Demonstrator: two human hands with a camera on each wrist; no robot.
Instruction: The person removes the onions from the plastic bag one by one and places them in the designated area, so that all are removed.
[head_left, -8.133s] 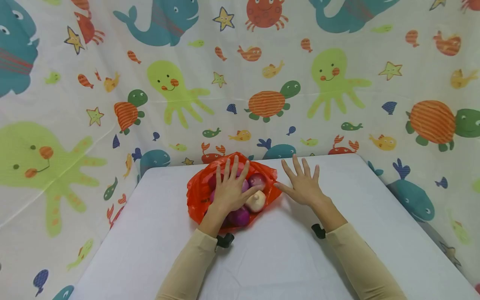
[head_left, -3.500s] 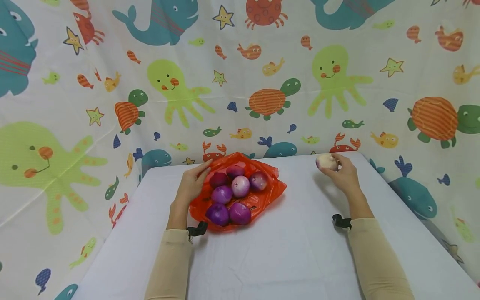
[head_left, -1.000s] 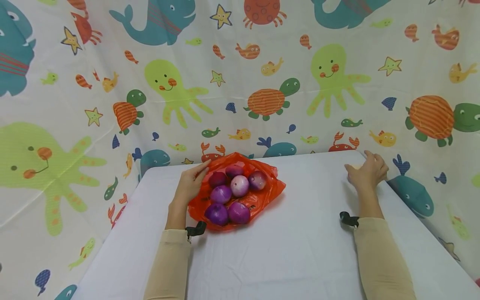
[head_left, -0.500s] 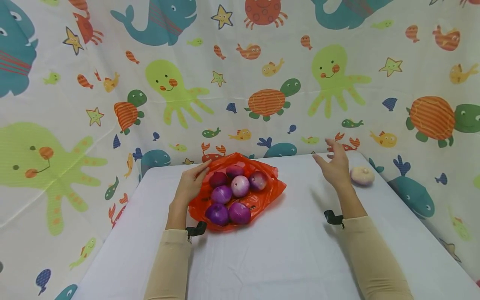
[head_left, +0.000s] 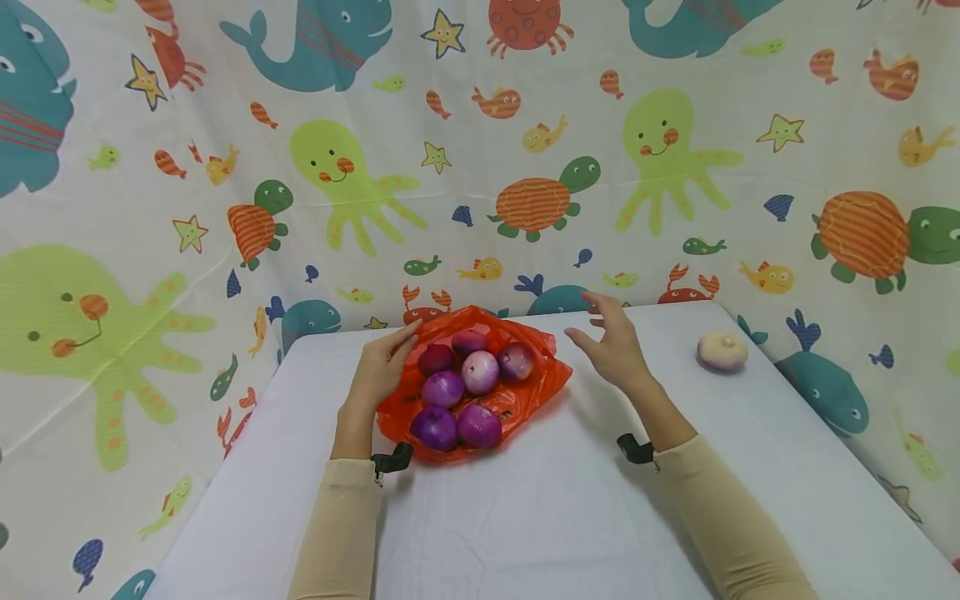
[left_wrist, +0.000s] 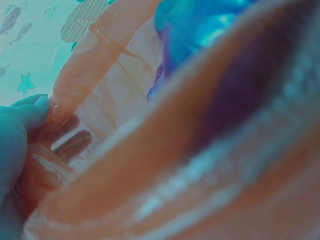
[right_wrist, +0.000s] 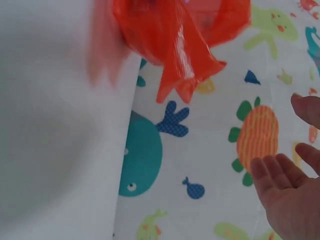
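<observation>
A red plastic bag (head_left: 546,385) lies spread on the table with several purple onions (head_left: 480,426) in it. At its left edge, my left hand (head_left: 377,367) pinches the plastic; the left wrist view shows the thumb on the bag's film (left_wrist: 95,65). My right hand (head_left: 617,346) is in the air to the right of the bag, fingers parted and holding nothing; in the right wrist view the hand (right_wrist: 292,195) is apart from the bag (right_wrist: 182,55). One pale onion (head_left: 722,352) rests on the table at the far right, away from both hands.
The table (head_left: 525,533) has a white cover. Behind and beside it hangs a white curtain (head_left: 465,150) printed with sea animals. A black wrist camera (head_left: 636,449) is strapped under my right wrist, another (head_left: 393,457) under the left.
The pale onion went from the bag to the table's right side, where my right hand let it go. That hand has since moved left toward the bag. My left hand took hold of the bag's edge.
</observation>
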